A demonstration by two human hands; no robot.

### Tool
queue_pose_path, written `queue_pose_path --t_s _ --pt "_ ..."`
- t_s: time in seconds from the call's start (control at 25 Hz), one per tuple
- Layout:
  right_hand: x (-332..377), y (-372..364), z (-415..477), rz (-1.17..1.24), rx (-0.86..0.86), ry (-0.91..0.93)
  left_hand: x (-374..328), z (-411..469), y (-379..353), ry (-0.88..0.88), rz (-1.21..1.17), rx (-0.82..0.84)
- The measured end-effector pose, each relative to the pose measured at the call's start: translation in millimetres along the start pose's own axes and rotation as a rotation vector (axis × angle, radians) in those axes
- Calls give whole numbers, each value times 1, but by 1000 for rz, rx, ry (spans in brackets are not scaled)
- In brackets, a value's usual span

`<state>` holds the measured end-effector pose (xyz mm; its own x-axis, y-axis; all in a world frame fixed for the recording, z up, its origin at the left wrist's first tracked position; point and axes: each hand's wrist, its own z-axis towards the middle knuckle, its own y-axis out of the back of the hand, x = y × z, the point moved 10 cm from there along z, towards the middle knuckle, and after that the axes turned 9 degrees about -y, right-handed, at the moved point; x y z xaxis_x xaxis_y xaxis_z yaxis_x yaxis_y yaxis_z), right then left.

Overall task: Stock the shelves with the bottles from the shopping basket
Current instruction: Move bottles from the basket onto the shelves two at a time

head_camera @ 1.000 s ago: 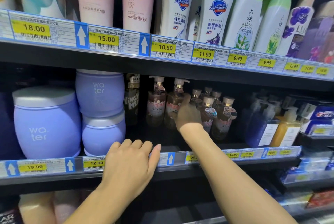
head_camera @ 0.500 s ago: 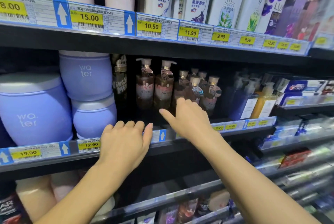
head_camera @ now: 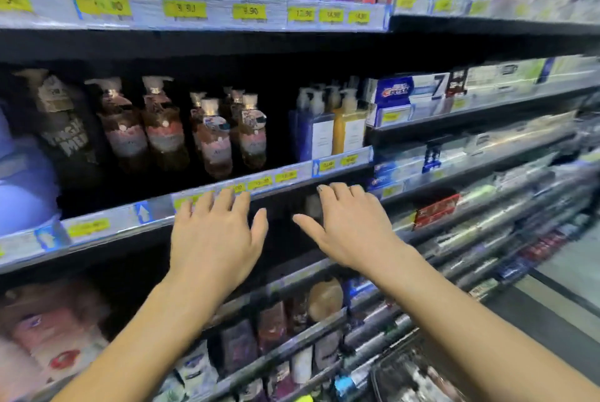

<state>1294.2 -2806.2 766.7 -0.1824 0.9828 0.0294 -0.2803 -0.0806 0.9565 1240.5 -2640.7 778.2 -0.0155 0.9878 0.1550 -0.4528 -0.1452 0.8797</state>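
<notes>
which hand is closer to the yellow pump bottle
The right hand. It is spread open almost straight below the yellow pump bottle, under the shelf edge; the left hand is also below it but farther off to the left.

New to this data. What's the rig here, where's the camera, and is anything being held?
There is no machine: a person stocks a shop shelf with bare hands. The one camera sits on their head, looking forward and down, so both arms reach in from the bottom of the picture. The left hand is spread, fingertips at the price strip on the middle shelf's edge; whether it touches is unclear. The right hand is spread too, in front of the dark gap below that shelf. Neither holds anything. On the shelf stand brown pump bottles, then a blue bottle and a yellow bottle. The basket shows blurred at bottom right.
</notes>
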Motion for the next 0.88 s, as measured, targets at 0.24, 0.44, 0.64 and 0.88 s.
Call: queue_pose_path --t_s 0.24,0.44,0.64,0.88 --pt "-184 -47 -26 -45 143 -107 -196 25 -60 -101 -86 242" --pt "-295 -81 -24 -38 227 -171 -308 51 -95 -184 -113 300" --pt "-375 -142 7 -17 332 -227 -379 91 -159 -233 -131 408" --pt "-451 -218 35 -25 438 -287 -455 128 -247 -260 -230 524"
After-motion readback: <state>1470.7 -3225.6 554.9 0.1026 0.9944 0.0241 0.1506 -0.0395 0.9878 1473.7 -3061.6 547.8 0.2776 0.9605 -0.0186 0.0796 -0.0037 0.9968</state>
